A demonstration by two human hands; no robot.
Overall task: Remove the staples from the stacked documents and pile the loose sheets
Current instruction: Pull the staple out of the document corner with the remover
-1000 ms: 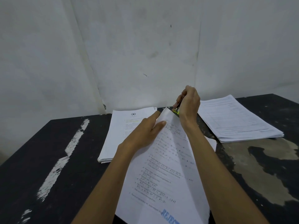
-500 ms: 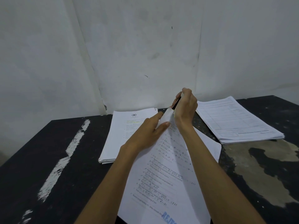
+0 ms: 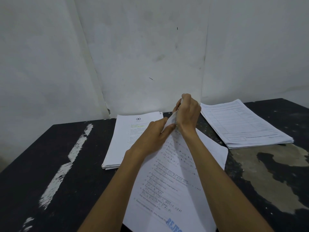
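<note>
Document [image 3: 167,181] corner higher; left hand [image 3: 155,136] pinching, right hand [image 3: 188,113] gripping tool [image 3: 178,108]

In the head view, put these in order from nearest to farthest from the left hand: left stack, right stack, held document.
1. Held document: the left hand pinches its top corner.
2. Left stack: on the table, just left of that hand.
3. Right stack: far right, beyond the right hand, which grips a small tool.
</note>
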